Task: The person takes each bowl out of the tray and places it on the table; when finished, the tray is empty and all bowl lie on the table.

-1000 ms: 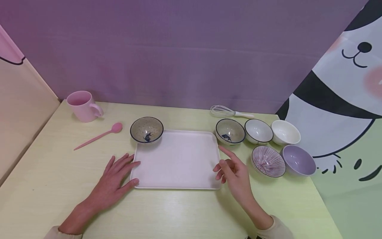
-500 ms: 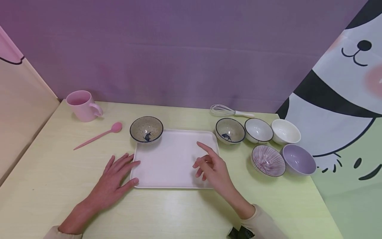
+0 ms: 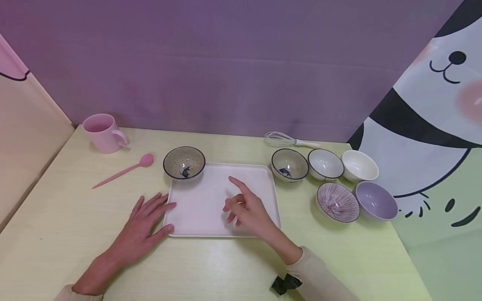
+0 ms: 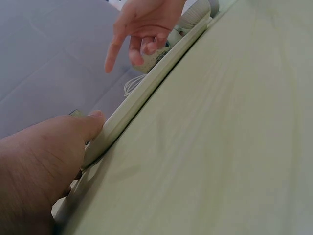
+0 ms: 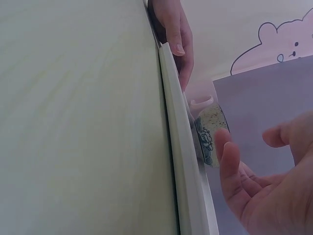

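A white rectangular tray (image 3: 211, 209) lies on the table in the head view. My left hand (image 3: 141, 230) rests at its left side, fingers spread, with thumb and fingertips at the rim. Over the tray's right half hovers my right hand (image 3: 246, 209), index finger stretched out, the other fingers loosely bent, holding nothing. A speckled beige bowl (image 3: 184, 161) with a dark rim and blue motif overlaps the tray's back left corner. Its lookalike, another speckled bowl (image 3: 290, 163), stands by the back right corner. In the right wrist view, the tray rim (image 5: 183, 147) runs beside my right hand (image 5: 274, 181).
Right of the tray stand a grey-white bowl (image 3: 326, 163), a white bowl (image 3: 360, 165), a striped bowl (image 3: 338, 202) and a purple bowl (image 3: 375, 200). A whisk (image 3: 290, 140) lies behind them. At left are a pink mug (image 3: 103, 133) and a pink spoon (image 3: 126, 170).
My right hand has moved left from the tray's right edge to over its right half, its pose much the same. The left hand, tray and bowls stay where they were.
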`<state>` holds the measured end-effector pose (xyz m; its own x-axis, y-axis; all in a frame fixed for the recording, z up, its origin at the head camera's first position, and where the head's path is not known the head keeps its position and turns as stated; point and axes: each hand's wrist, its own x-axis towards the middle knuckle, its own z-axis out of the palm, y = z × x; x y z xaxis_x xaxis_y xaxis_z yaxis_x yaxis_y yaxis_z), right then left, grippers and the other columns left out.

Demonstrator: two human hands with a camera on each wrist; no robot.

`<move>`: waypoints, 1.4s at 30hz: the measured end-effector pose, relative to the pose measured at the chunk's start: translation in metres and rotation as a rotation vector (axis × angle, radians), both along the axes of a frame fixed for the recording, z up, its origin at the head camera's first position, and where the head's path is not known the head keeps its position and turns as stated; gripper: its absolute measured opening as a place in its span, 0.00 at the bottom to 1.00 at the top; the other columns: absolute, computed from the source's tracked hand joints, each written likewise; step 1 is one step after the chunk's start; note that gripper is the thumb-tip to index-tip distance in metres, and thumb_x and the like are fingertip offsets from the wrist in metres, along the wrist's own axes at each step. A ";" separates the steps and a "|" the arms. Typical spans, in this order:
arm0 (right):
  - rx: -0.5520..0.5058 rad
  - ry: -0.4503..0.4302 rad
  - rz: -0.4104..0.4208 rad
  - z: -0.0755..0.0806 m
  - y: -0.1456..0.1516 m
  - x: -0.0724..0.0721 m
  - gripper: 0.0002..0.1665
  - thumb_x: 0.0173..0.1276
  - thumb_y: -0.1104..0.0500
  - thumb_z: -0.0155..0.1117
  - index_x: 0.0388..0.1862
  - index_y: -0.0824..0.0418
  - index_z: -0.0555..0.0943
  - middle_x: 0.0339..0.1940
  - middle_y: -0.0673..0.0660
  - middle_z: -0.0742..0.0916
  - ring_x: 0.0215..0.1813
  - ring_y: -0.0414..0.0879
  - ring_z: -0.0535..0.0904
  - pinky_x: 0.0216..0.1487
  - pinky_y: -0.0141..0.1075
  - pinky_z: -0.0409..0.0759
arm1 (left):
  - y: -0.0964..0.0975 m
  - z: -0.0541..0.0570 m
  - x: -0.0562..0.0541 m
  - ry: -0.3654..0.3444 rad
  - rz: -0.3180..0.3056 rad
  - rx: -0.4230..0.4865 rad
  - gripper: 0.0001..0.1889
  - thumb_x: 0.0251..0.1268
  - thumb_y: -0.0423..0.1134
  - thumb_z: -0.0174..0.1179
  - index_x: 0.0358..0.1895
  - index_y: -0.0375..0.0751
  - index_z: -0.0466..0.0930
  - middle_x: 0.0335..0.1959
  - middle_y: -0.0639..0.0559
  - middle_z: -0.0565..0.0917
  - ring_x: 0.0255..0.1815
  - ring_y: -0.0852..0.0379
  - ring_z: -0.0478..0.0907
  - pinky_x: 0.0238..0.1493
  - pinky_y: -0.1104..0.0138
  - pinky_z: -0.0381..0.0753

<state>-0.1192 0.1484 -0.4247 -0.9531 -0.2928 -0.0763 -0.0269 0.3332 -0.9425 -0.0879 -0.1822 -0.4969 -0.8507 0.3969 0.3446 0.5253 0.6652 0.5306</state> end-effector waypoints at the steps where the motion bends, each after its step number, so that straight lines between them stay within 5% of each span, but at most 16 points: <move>1: 0.000 -0.002 0.006 0.000 -0.002 -0.001 0.41 0.84 0.61 0.63 0.91 0.57 0.62 0.42 0.66 0.91 0.33 0.54 0.91 0.31 0.37 0.89 | 0.000 0.000 0.000 0.000 0.000 0.000 0.27 0.80 0.48 0.67 0.77 0.46 0.79 0.80 0.38 0.76 0.85 0.32 0.63 0.93 0.45 0.38; 17: -0.026 -0.043 0.046 0.006 -0.034 -0.027 0.43 0.86 0.55 0.62 0.93 0.55 0.57 0.45 0.64 0.92 0.34 0.50 0.92 0.34 0.39 0.90 | 0.002 0.002 0.001 -0.010 -0.001 0.005 0.27 0.80 0.48 0.67 0.77 0.45 0.79 0.80 0.37 0.75 0.85 0.32 0.63 0.92 0.44 0.39; 25: -0.042 -0.057 0.015 0.003 -0.052 -0.043 0.44 0.88 0.50 0.60 0.94 0.54 0.54 0.45 0.62 0.93 0.33 0.49 0.92 0.33 0.36 0.89 | 0.000 0.002 0.001 -0.009 0.004 -0.002 0.28 0.80 0.49 0.67 0.77 0.46 0.79 0.80 0.37 0.75 0.85 0.32 0.63 0.92 0.43 0.39; 32: -0.046 -0.060 -0.031 0.005 -0.070 -0.054 0.41 0.93 0.44 0.49 0.94 0.55 0.51 0.42 0.63 0.92 0.30 0.46 0.91 0.30 0.34 0.87 | 0.000 0.002 0.001 -0.005 0.005 -0.002 0.28 0.80 0.49 0.67 0.77 0.46 0.80 0.80 0.37 0.76 0.85 0.31 0.63 0.92 0.41 0.40; 42: -0.107 -0.075 -0.088 0.000 -0.087 -0.063 0.45 0.90 0.42 0.54 0.96 0.49 0.48 0.42 0.68 0.92 0.26 0.42 0.88 0.26 0.31 0.84 | 0.000 0.001 0.000 -0.005 0.000 0.005 0.27 0.80 0.48 0.68 0.77 0.46 0.80 0.80 0.38 0.76 0.85 0.32 0.64 0.92 0.41 0.41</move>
